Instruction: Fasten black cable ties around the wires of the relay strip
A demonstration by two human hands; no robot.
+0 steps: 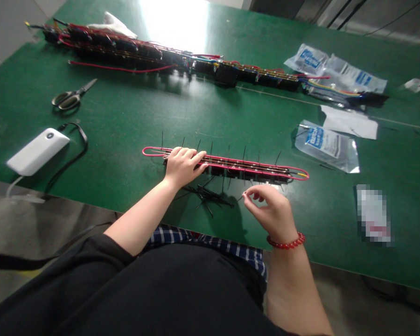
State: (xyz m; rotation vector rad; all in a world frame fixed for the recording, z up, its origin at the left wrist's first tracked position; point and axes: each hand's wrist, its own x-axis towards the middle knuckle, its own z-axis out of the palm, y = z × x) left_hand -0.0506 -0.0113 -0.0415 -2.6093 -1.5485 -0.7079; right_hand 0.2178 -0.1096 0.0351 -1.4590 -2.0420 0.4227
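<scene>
Just then | left hand (184, 167) lay spread flat on the red wire bundle (252, 167) | right hand (271, 210) pinched a thin black zip tie (240, 198) | loose black zip ties (206, 196) sat close by

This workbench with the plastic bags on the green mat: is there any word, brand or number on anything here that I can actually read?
Nothing can be read: the blue labels on the clear plastic bags are too small and blurred, and the white patch on the green mat is pixelated.
</scene>
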